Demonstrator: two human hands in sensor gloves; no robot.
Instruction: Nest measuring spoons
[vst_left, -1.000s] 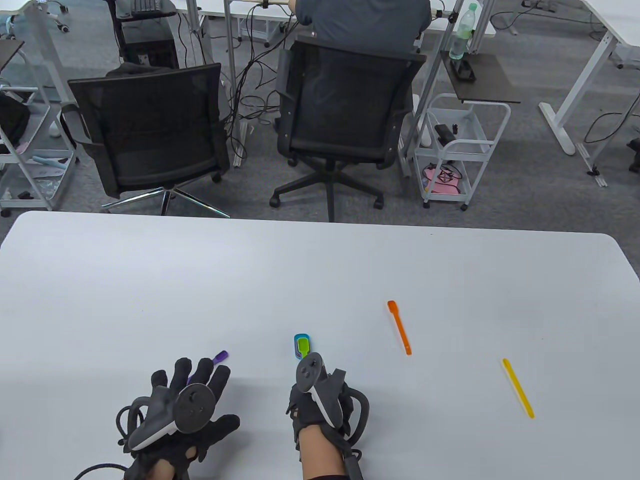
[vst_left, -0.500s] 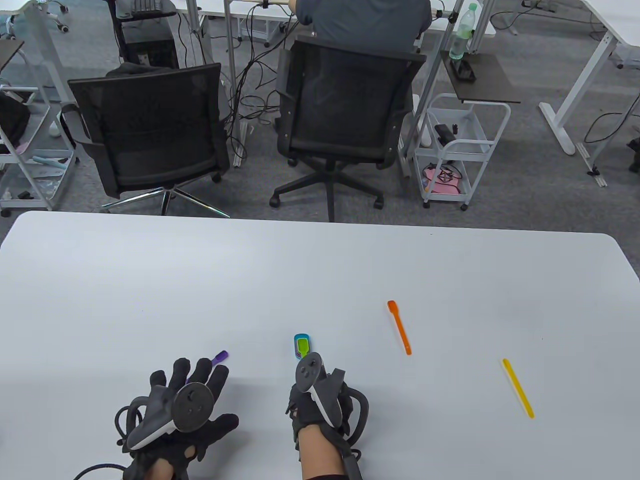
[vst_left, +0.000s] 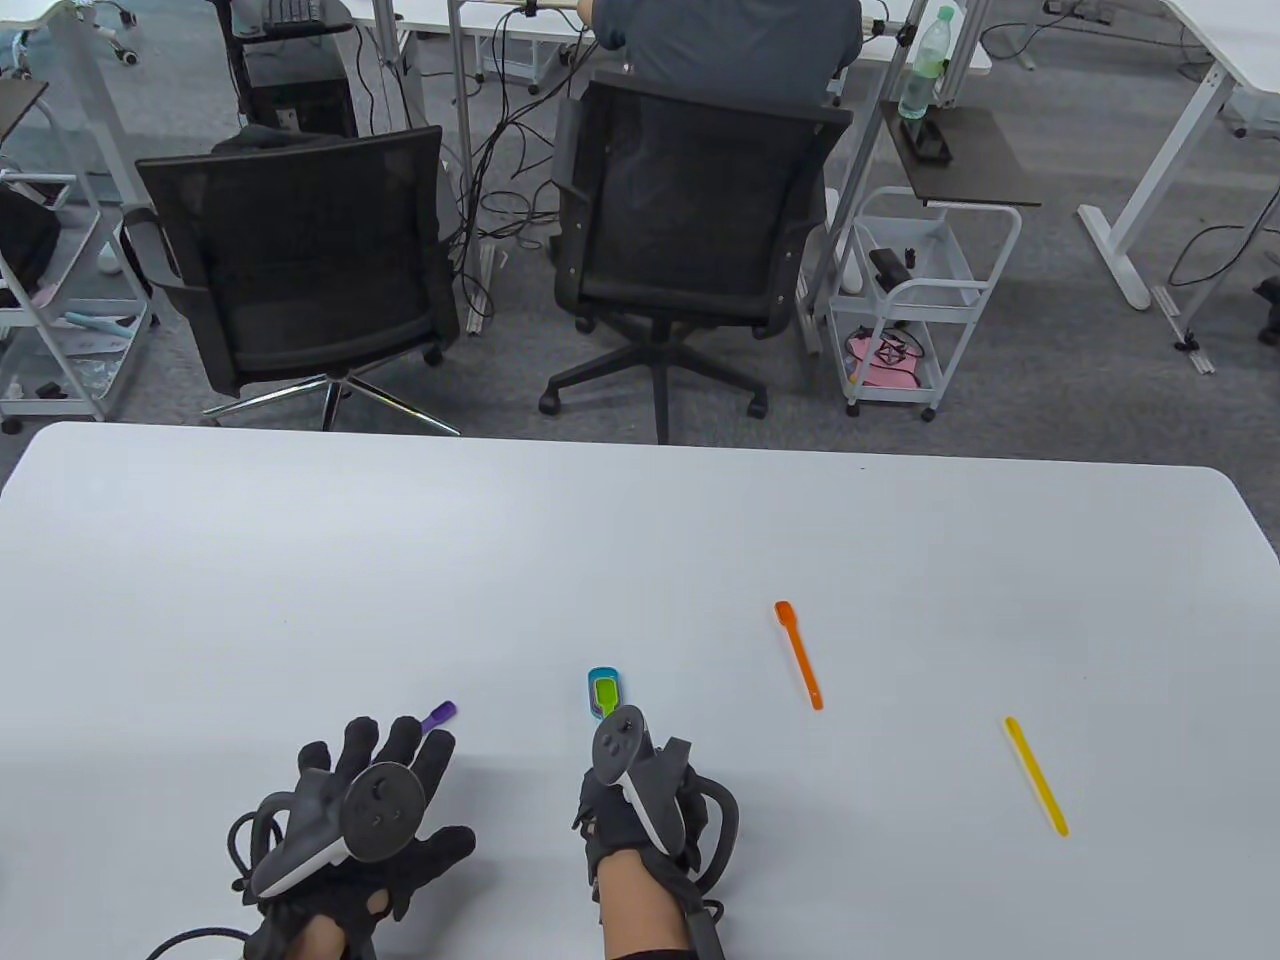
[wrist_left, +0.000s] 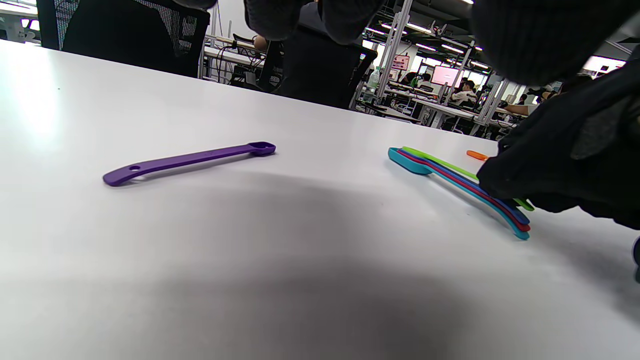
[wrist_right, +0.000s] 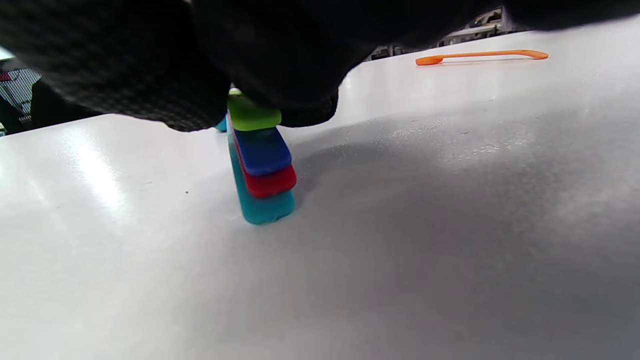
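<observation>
In the table view the left hand (vst_left: 365, 800) lies at the lower left of the frame, palm down, fingers spread and pointing toward the upper right, hovering over or resting above the purple measuring spoon (vst_left: 438, 716), whose bowl end pokes out beyond the fingertips. The left wrist view shows that spoon (wrist_left: 187, 161) lying flat on the white table (vst_left: 620, 560) with clear space above it, the gloved fingers (wrist_left: 280, 17) hanging apart at the top edge and gripping nothing.

The right hand (vst_left: 640, 790) sits at the lower centre, knuckles up, its fingers pressing on the handles of the nested spoon stack (vst_left: 604, 692). In the left wrist view the stack (wrist_left: 450, 182) lies at the right of the frame: teal at the bottom, then red, blue and green. The right wrist view shows the handle ends (wrist_right: 260, 165) stepped one over another, with a fingertip (wrist_right: 290, 95) down on the green one.

No writing on the spoons can be read.

Right of centre in the table view lies an orange measuring spoon (vst_left: 799, 656), and farther toward the lower right a yellow measuring spoon (vst_left: 1036, 775), both apart from the hands. Beyond the table's far edge stand two black office chairs (vst_left: 300, 250), a seated person (vst_left: 730, 45) and a white cart (vst_left: 915, 300).
</observation>
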